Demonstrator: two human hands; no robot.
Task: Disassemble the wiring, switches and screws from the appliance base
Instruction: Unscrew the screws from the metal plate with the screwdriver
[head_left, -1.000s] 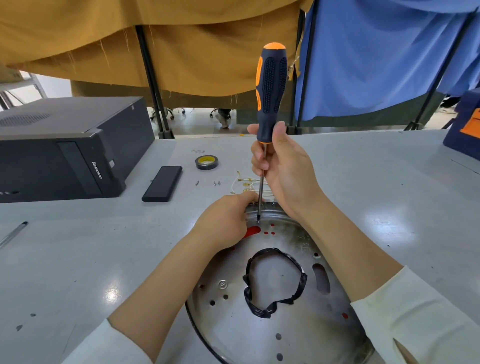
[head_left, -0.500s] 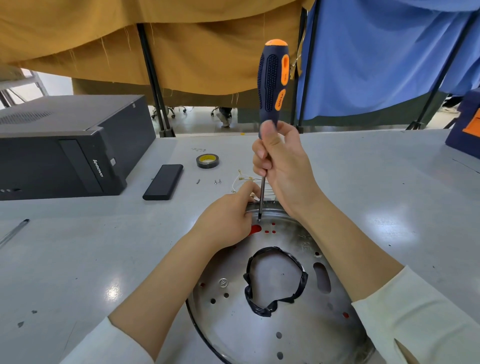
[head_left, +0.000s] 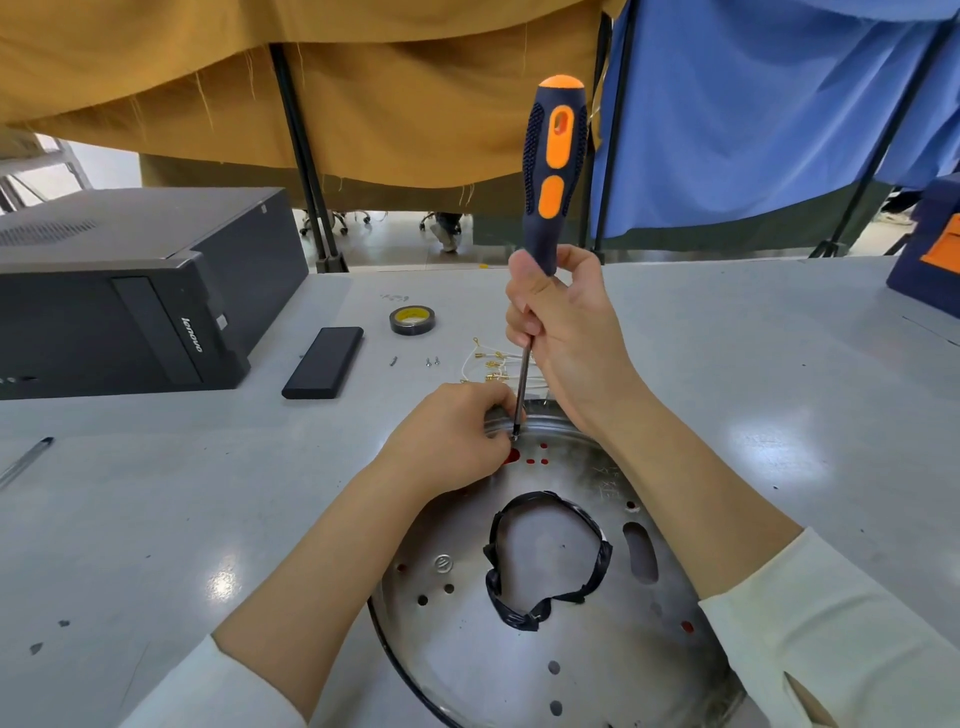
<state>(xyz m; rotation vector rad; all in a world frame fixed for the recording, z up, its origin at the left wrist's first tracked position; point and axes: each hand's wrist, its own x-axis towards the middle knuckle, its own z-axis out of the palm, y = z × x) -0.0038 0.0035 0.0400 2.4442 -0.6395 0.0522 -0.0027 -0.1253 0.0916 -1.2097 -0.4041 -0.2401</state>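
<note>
A round metal appliance base (head_left: 561, 639) lies on the grey table in front of me, with a loop of black tape-wrapped wiring (head_left: 545, 561) around its centre hole. My right hand (head_left: 566, 332) grips the lower end of a black and orange screwdriver (head_left: 553, 171) held upright, its tip on the far rim of the base at a screw. My left hand (head_left: 452, 441) pinches the rim right beside the tip, fingers curled over the edge. The screw itself is hidden by the fingers and the tip.
Loose white wires with brass terminals (head_left: 488, 364) and small screws (head_left: 431, 361) lie beyond the base. A roll of black tape (head_left: 411, 319), a black slab (head_left: 323, 369) and a black computer case (head_left: 130, 296) sit at the left. A pen (head_left: 26, 460) lies at the far left.
The screwdriver has turned in my right hand: the orange inlay now faces me, and the fingers have shifted on the handle. My left hand has stayed at the rim.
</note>
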